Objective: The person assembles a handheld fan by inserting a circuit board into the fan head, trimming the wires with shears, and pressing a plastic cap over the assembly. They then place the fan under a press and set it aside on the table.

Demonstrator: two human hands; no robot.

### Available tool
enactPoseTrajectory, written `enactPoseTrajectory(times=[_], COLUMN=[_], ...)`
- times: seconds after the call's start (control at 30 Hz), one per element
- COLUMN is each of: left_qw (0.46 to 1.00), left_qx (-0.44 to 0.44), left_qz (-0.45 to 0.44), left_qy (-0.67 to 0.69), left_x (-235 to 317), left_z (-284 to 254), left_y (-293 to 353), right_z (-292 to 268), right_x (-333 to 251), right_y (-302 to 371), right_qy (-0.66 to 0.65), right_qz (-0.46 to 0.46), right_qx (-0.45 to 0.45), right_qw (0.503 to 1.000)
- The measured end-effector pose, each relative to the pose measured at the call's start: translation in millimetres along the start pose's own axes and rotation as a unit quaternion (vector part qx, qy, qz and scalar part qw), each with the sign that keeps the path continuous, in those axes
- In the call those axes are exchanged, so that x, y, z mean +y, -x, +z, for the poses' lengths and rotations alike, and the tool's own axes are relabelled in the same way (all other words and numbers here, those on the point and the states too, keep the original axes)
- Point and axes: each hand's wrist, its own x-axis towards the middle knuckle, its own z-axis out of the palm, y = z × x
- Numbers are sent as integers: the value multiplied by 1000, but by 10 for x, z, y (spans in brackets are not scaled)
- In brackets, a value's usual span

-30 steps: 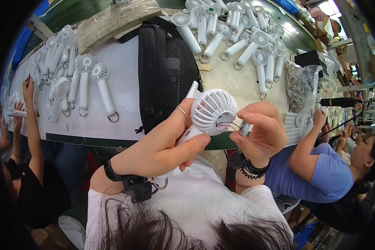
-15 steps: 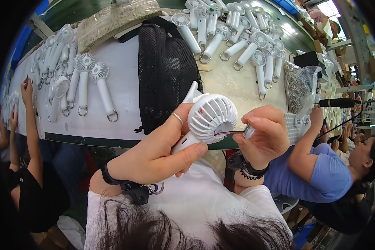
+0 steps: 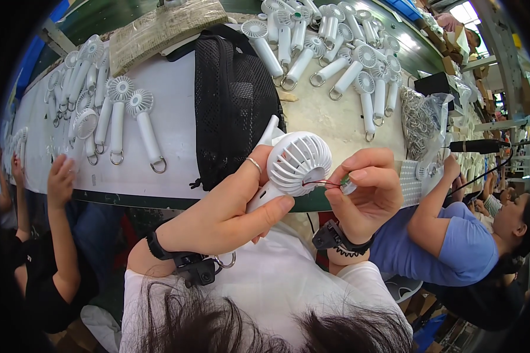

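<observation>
A white hand-held fan [image 3: 294, 162] with a round grilled head is gripped in my left hand [image 3: 232, 206], thumb under the head and fingers round the handle. My right hand [image 3: 365, 188] pinches a small grey part [image 3: 348, 186] joined to the fan by thin red and black wires [image 3: 321, 183]. Both hands hover over the near edge of the white worktable [image 3: 176, 147]. A ring sits on my left ring finger, and both wrists carry black bands.
A black mesh bag [image 3: 232, 97] lies on the table behind the fan. Several white fans lie in groups at the back right [image 3: 335, 53] and left [image 3: 109, 115]. A clear bag of metal rings [image 3: 421, 120] sits right. Other people work left [image 3: 59, 235] and right [image 3: 453, 235].
My right hand has drawn the small part a little away from the fan head, so the wires now show. The person on the left has lowered their raised hand to the table edge.
</observation>
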Motion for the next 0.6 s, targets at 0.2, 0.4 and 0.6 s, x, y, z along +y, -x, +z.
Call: enactPoseTrajectory(times=[0.2,0.4,0.6], left_qw=[1000,1000,998], left_qx=[22,14,36], left_qz=[-6,6,51], left_qy=[10,11,-3], left_x=[-18,25,-14], left_z=[13,9,41], left_y=[-10,-2,27], right_z=[8,5,42], right_x=[26,13,26], right_y=[-5,-17,6], right_qy=[-34,-113,-183], right_qz=[47,75,56], right_qx=[-20,-29,-3], right_qw=[998,990,981])
